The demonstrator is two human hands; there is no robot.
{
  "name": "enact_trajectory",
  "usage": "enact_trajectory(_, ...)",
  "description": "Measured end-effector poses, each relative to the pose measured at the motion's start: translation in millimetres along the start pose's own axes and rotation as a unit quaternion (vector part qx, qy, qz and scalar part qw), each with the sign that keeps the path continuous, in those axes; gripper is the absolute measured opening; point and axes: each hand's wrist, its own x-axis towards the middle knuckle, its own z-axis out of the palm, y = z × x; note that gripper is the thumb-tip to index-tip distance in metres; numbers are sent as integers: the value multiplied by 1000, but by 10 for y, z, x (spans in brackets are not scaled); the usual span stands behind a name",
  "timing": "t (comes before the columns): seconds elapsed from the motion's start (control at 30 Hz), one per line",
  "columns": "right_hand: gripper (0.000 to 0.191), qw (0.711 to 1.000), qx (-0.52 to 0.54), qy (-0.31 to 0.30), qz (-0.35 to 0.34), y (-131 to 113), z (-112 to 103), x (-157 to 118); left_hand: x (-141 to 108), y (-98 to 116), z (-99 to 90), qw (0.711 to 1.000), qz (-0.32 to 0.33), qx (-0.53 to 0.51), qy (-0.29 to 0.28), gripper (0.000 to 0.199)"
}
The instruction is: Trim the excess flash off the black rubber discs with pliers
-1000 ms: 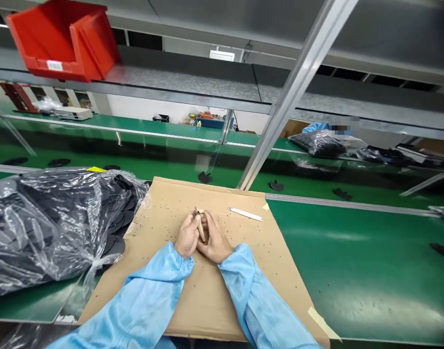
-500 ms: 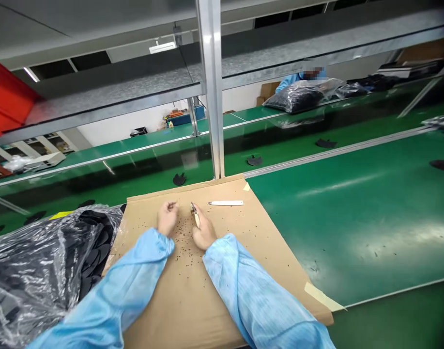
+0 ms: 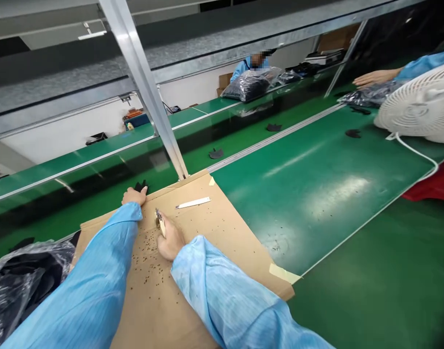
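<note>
- Clock directions run from the middle of the cardboard sheet [image 3: 163,310], with twelve pointing away from the wearer.
- The left hand [image 3: 133,196] reaches to eleven o'clock, at the sheet's far edge, its fingers at a black piece [image 3: 140,186] on the green strip [image 3: 94,196] beyond; I cannot tell whether they have closed on it.
- The right hand [image 3: 171,238] is over the sheet near the middle, wrapped around a small hand tool [image 3: 162,226] with pale handles, its metal tip pointing toward eleven o'clock.
- Small dark specks [image 3: 148,257] lie scattered over the cardboard, thickest on the nine o'clock side of the right hand.
- A slim white strip-like tool [image 3: 193,202] lies near twelve o'clock, apart from both hands.
- Tape [image 3: 285,274] holds the sheet's corner at about three o'clock to the green bench [image 3: 251,203].
- At nine o'clock sits a clear plastic bag [image 3: 29,276] with dark contents.
- More dark pieces [image 3: 216,153] lie well apart from one another between one and two o'clock.
- At two o'clock stands a white fan [image 3: 421,106]; just beyond it a co-worker's hand [image 3: 376,77] rests by dark plastic-wrapped goods [image 3: 370,94].
</note>
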Motion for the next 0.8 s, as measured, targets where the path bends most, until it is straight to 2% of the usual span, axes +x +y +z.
enact_trajectory(0.13,68,1000,-20,4,-9,-39,-26,-1,131,0,86,1000,-23,7,-13,74)
enact_trajectory(0.33,72,1000,-5,22,-18,25,9,0,110,-43,118,997,21,-68,42,59)
enact_trajectory(0.5,69,1000,8,5,-12,60,49,-2,64,-92,30,996,65,-61,32,50)
enact_trajectory(0.8,62,999,26,29,-14,46,66,-22,169,-35,23,998,57,-32,6,50)
